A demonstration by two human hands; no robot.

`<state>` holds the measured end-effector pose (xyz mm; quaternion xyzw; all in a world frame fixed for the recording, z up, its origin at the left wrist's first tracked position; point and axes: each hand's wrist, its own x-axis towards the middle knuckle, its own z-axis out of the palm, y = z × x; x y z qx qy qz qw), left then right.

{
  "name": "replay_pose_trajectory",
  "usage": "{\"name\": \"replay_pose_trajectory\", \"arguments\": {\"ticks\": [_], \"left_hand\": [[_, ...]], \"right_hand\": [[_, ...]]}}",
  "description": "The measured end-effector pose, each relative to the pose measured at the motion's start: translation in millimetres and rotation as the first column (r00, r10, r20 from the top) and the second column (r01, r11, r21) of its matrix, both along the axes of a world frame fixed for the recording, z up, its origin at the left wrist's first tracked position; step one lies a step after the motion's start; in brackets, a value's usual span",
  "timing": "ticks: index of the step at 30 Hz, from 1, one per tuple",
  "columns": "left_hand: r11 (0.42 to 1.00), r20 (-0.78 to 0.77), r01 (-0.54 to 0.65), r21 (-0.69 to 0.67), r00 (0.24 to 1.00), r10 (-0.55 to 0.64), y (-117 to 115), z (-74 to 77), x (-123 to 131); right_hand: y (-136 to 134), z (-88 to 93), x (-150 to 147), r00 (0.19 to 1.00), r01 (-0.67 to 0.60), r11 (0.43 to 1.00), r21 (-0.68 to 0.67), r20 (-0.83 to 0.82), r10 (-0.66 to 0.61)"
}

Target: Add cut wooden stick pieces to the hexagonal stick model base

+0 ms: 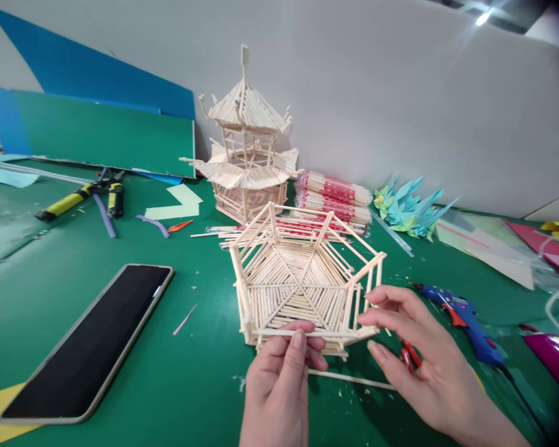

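Watching from my desk, I saw the left hand (279,372) pinching a thin wooden stick (307,333) between thumb and forefinger, laid along the near top rail of the hexagonal stick basket (302,279); the right hand (419,360) had its fingers narrowed on the stick's other end at the basket's near right corner post, the remaining fingers spread loosely above the green mat (177,372). The basket itself sat on the mat in the middle of the view, just in front of the finished pagoda model (246,149) and the packs of chopsticks (335,195).

The risks I judged were these: the stick looked to rest on the rail with nothing but fingertip pressure behind it, so an uneven squeeze from either hand could roll it off or skew it against the corner; pressing too hard could flex or snap the slim posts, which seemed joined only at small points; the basket was light and free on the mat, so a sideways push could slide it back into the pagoda model. A loose stick (349,379) lay just under the right hand, easy to drag along; the blue glue gun (466,320) lay near the right wrist with its cord trailing, and a careless elbow could snag it. The phone (88,341) lay well apart on the left.
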<state>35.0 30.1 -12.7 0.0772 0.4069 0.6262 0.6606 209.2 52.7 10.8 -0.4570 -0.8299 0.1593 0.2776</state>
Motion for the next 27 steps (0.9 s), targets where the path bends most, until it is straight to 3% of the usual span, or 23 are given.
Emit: {"name": "replay_pose_trajectory", "arguments": {"ticks": [11, 27], "left_hand": [[0.998, -0.018, 0.031, 0.062, 0.999, -0.030, -2, -1.9, 0], [0.995, -0.033, 0.069, 0.075, 0.997, -0.066, 0, -3.9, -1]], "right_hand": [[6, -13.8, 8, 0.999, -0.023, 0.992, 0.121, 0.050, 0.017], [4, -16.9, 7, 1.000, 0.010, 0.990, 0.143, 0.027, -0.014]]}}
